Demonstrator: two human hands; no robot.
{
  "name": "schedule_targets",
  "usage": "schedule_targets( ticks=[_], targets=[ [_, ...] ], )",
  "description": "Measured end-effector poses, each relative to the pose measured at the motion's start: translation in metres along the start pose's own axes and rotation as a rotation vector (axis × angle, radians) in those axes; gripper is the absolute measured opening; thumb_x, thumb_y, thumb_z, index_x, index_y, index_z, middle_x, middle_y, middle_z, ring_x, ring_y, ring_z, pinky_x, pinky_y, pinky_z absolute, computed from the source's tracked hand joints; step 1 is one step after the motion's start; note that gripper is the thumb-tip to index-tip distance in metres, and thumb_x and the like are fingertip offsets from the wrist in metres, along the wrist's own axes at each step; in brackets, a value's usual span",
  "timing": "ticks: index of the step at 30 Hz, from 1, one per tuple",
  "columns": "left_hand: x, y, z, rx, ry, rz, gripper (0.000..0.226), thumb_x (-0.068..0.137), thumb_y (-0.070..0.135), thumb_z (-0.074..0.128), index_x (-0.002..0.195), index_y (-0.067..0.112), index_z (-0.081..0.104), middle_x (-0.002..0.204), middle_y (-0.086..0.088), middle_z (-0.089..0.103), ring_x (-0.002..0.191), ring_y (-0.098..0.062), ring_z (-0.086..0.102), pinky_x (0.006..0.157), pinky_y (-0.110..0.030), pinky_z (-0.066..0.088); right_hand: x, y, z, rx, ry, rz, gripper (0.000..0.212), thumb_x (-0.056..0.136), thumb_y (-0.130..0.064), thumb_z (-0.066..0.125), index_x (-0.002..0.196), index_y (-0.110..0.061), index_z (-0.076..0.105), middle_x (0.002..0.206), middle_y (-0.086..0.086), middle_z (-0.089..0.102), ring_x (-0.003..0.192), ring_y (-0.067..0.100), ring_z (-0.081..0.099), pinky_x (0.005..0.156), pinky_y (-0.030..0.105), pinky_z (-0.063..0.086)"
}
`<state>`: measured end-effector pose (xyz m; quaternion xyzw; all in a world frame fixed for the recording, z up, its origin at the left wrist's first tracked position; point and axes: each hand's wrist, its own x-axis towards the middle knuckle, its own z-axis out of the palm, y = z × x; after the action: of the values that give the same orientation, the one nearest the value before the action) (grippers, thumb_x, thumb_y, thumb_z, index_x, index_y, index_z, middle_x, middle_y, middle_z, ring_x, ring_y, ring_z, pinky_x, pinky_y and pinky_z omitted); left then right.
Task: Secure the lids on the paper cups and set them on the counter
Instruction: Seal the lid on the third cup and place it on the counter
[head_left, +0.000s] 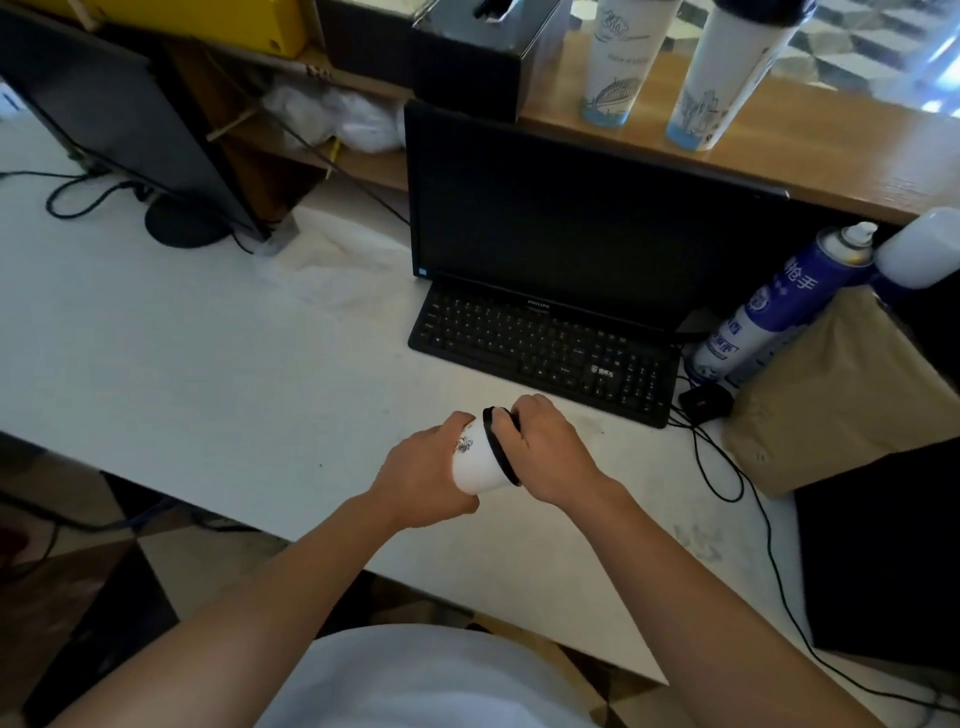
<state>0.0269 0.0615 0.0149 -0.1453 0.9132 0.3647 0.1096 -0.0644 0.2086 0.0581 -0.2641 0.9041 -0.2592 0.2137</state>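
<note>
In the head view, your left hand (421, 473) wraps the tilted paper cup (475, 465) low over the white counter (208, 364), your right hand (550, 452) has its grip curled round the black lid (500, 447) at the mouth — press evenly round the rim, without crushing the wall.
</note>
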Motion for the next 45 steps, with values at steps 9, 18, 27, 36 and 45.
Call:
schedule_targets(
  ticks=[9, 18, 27, 36, 45],
  targets=[
    [-0.008, 0.012, 0.007, -0.229, 0.171, -0.008, 0.081, 0.06, 0.037, 0.085, 0.129, 0.031, 0.042, 0.11, 0.009, 0.065, 0.094, -0.014, 0.065, 0.077, -0.04, 0.061, 0.004, -0.018, -0.002, -0.046, 0.099, 0.047, 0.037, 0.099, -0.051, 0.035, 0.118, -0.023, 0.049, 0.108, 0.007, 0.058, 0.098, 0.03, 0.052, 0.083, 0.046, 0.05],
    [-0.016, 0.014, -0.001, -0.268, 0.121, 0.022, 0.076, 0.062, 0.03, 0.086, 0.122, 0.037, 0.04, 0.102, 0.015, 0.062, 0.092, -0.012, 0.064, 0.072, -0.03, 0.058, -0.009, -0.022, -0.015, 0.023, 0.107, -0.108, 0.028, 0.103, -0.041, 0.039, 0.109, -0.017, 0.051, 0.098, 0.005, 0.054, 0.085, 0.022, 0.054, 0.07, 0.035, 0.047],
    [-0.007, 0.005, -0.054, -0.583, -0.478, 0.057, 0.071, 0.056, 0.016, 0.084, 0.12, 0.023, 0.057, 0.11, -0.003, 0.069, 0.102, -0.022, 0.068, 0.085, -0.044, 0.059, -0.018, -0.033, -0.029, 0.066, 0.122, -0.346, 0.04, 0.097, -0.043, 0.036, 0.109, -0.013, 0.059, 0.099, 0.002, 0.057, 0.088, 0.018, 0.054, 0.078, 0.036, 0.048],
    [-0.007, -0.013, -0.057, -0.212, -0.037, 0.147, 0.08, 0.062, 0.034, 0.089, 0.126, 0.033, 0.042, 0.109, 0.009, 0.063, 0.093, -0.016, 0.064, 0.065, -0.03, 0.057, -0.001, -0.076, -0.005, -0.009, 0.162, 0.026, 0.03, 0.102, -0.038, 0.043, 0.118, -0.018, 0.06, 0.106, 0.001, 0.057, 0.105, 0.026, 0.052, 0.09, 0.038, 0.043],
    [-0.015, -0.051, -0.048, -0.113, 0.13, 0.159, 0.066, 0.059, 0.042, 0.08, 0.115, 0.037, 0.046, 0.098, 0.01, 0.061, 0.083, -0.012, 0.062, 0.066, -0.038, 0.059, -0.003, -0.096, 0.016, -0.069, 0.233, 0.236, 0.035, 0.103, -0.038, 0.038, 0.115, -0.011, 0.056, 0.11, 0.011, 0.061, 0.101, 0.029, 0.058, 0.08, 0.033, 0.043]
  ],
)
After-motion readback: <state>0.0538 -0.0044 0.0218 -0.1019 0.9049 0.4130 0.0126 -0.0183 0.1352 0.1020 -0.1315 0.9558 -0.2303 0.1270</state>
